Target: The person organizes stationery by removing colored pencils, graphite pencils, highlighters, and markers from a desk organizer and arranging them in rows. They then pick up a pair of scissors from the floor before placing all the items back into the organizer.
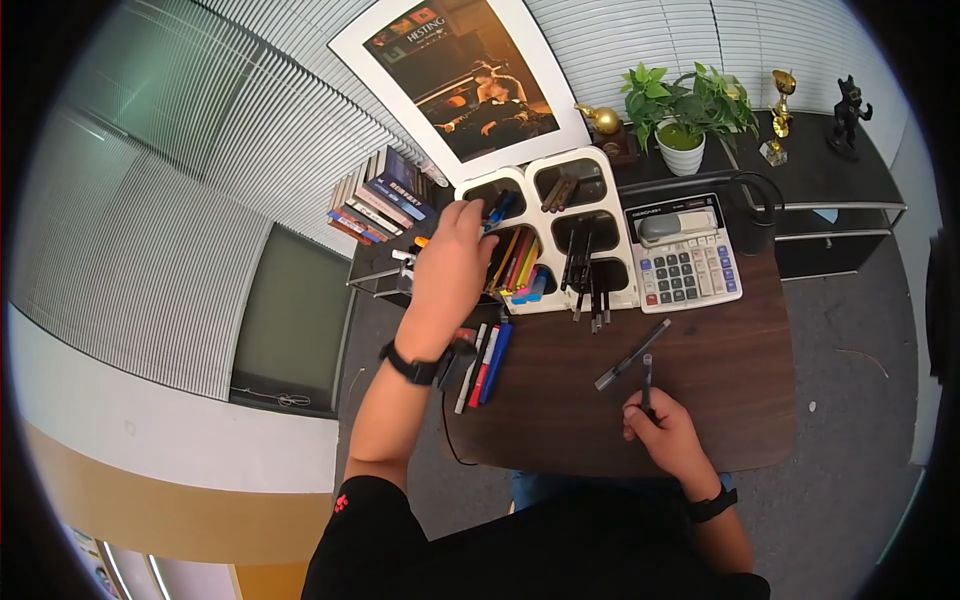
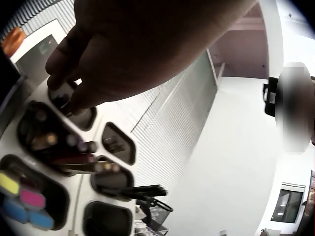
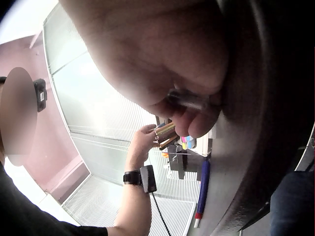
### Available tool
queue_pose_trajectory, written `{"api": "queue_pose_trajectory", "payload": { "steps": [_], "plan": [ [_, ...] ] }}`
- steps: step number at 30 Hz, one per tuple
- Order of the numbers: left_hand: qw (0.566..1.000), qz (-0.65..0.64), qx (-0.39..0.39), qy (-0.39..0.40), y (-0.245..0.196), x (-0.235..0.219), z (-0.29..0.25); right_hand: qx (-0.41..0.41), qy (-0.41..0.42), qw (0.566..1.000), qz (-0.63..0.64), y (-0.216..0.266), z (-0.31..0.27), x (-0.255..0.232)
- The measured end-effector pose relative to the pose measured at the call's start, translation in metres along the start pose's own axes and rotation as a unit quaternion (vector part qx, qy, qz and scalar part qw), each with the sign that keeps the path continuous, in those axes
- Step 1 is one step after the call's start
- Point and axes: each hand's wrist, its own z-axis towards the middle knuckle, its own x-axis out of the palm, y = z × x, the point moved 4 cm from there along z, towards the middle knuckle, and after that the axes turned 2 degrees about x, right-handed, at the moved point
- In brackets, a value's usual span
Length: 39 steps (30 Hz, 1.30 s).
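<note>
In the head view my left hand (image 1: 452,262) is at the upper-left compartment of a white desk organizer (image 1: 628,262). Blue pens (image 1: 499,207) stand in that compartment, right by my fingertips. From the left wrist view, the thumb and fingers (image 2: 58,73) come down at the compartment's mouth; I cannot tell whether they pinch a pen. My right hand (image 1: 664,432), low over the front of the table, grips a pen (image 1: 647,372) with a clear end pointing up. Another clear-barrelled pen (image 1: 632,355) lies on the table just beyond it.
Pencils (image 1: 517,258), highlighters (image 1: 535,288) and black pens (image 1: 577,262) fill other compartments. Several markers (image 1: 490,362) lie left of the front area. A calculator (image 1: 686,262) stands right of the organizer, near a potted plant (image 1: 682,150). Books (image 1: 385,195) and a framed poster (image 1: 470,75) are behind.
</note>
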Motion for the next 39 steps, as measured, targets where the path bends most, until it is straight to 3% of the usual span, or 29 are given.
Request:
{"api": "queue_pose_trajectory", "payload": {
  "steps": [3, 5, 7, 9, 11, 15, 17, 21, 23, 24, 26, 28, 33, 35, 37, 39],
  "plan": [
    [0.986, -0.141, -0.072, -0.059, -0.033, -0.048, -0.022, 0.001, -0.003, 1.000, 0.012, 0.001, 0.000, 0.000],
    [0.982, -0.162, -0.084, -0.042, -0.046, -0.058, -0.046, 0.011, -0.002, 1.000, 0.019, 0.001, -0.001, 0.000],
    [0.966, -0.239, -0.017, 0.097, -0.066, -0.045, -0.069, 0.012, 0.006, 1.000, 0.007, 0.001, 0.000, 0.000],
    [0.940, -0.233, -0.035, 0.248, -0.079, -0.003, -0.098, 0.016, 0.005, 1.000, 0.003, 0.001, 0.001, 0.001],
    [0.954, -0.207, -0.027, 0.214, -0.087, 0.045, -0.127, 0.016, 0.001, 1.000, 0.000, 0.003, 0.001, 0.001],
    [0.972, -0.123, -0.052, 0.195, -0.105, 0.089, -0.149, 0.018, -0.003, 1.000, 0.006, 0.002, 0.001, 0.001],
    [0.950, -0.141, -0.075, 0.269, -0.104, 0.103, -0.154, 0.013, -0.001, 1.000, 0.004, 0.001, 0.002, 0.000],
    [0.950, -0.148, -0.109, 0.253, -0.106, 0.089, -0.145, 0.004, 0.001, 1.000, 0.005, 0.001, 0.002, 0.001],
    [0.963, -0.177, -0.075, 0.190, -0.112, 0.081, -0.133, 0.003, -0.005, 1.000, -0.001, 0.000, 0.002, 0.002],
    [0.962, -0.181, -0.069, 0.195, -0.112, 0.085, -0.129, -0.002, 0.003, 1.000, -0.008, 0.001, 0.004, 0.002],
    [0.973, -0.177, 0.019, 0.145, -0.122, 0.095, -0.124, 0.006, -0.015, 1.000, -0.013, -0.001, 0.001, -0.001],
    [0.975, -0.156, 0.019, 0.159, -0.124, 0.113, -0.123, 0.002, 0.021, 1.000, 0.008, -0.005, 0.003, -0.002],
    [0.969, -0.177, 0.016, 0.171, -0.131, 0.112, -0.115, -0.009, -0.032, 0.992, 0.121, -0.006, 0.003, -0.007],
    [0.960, -0.198, -0.033, 0.194, -0.130, 0.111, -0.118, -0.022, -0.060, 0.985, 0.159, -0.008, 0.005, -0.013],
    [0.957, -0.232, -0.022, 0.175, -0.130, 0.104, -0.123, -0.082, -0.152, 0.960, 0.219, -0.009, 0.008, -0.024],
    [0.897, -0.356, -0.132, 0.227, -0.125, 0.100, -0.136, -0.077, -0.149, 0.945, 0.281, -0.017, 0.012, -0.030]
  ]
}}
